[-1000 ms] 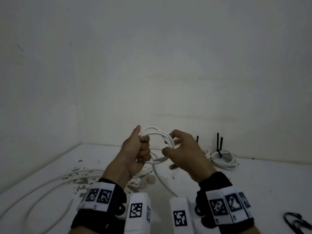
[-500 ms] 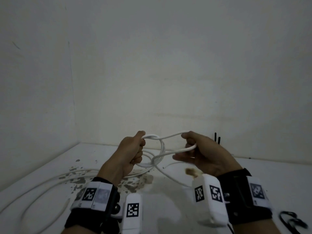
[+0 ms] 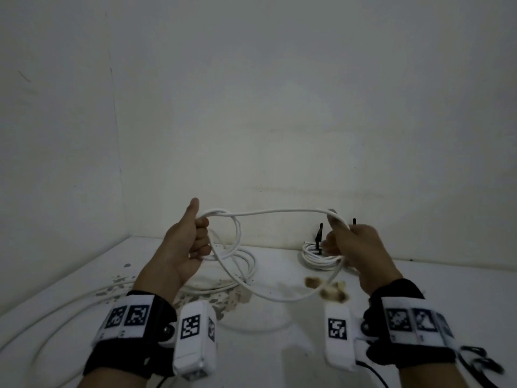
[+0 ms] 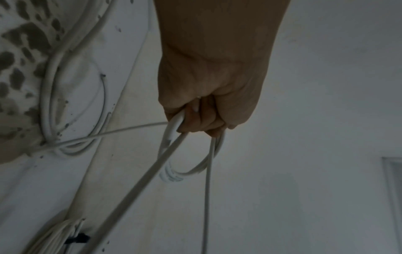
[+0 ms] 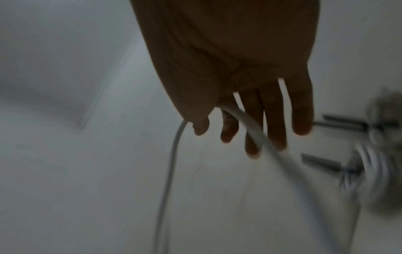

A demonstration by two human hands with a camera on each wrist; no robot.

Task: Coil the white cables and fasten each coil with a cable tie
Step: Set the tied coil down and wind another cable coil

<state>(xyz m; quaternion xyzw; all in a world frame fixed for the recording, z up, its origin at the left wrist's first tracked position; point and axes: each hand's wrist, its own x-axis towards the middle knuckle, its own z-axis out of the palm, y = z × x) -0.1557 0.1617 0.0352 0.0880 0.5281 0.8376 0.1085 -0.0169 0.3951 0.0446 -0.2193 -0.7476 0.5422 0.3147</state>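
My left hand [image 3: 195, 239] is held above the table, thumb up, its fingers curled round a small coil of white cable [image 3: 235, 233]; the left wrist view shows the loops [image 4: 195, 165] hanging below the fist [image 4: 195, 120]. One strand [image 3: 279, 212] of the same cable runs level across to my right hand [image 3: 338, 231]. That hand pinches it between thumb and fingers [image 5: 226, 127], and from there the cable sags to the table [image 3: 282, 296]. A finished coil [image 3: 316, 256] fastened with a black cable tie [image 3: 319, 236] lies behind the right hand.
Long loose white cable [image 3: 56, 317] trails over the stained white table [image 3: 279, 345] at the left, and more loops [image 3: 246, 264] lie under the left hand. Black cable ties [image 3: 481, 359] lie at the front right edge. White walls close the back and the left.
My right hand has swung out to the right, drawing the strand away from the coil in my left hand. The hands, close together before, now stand well apart.
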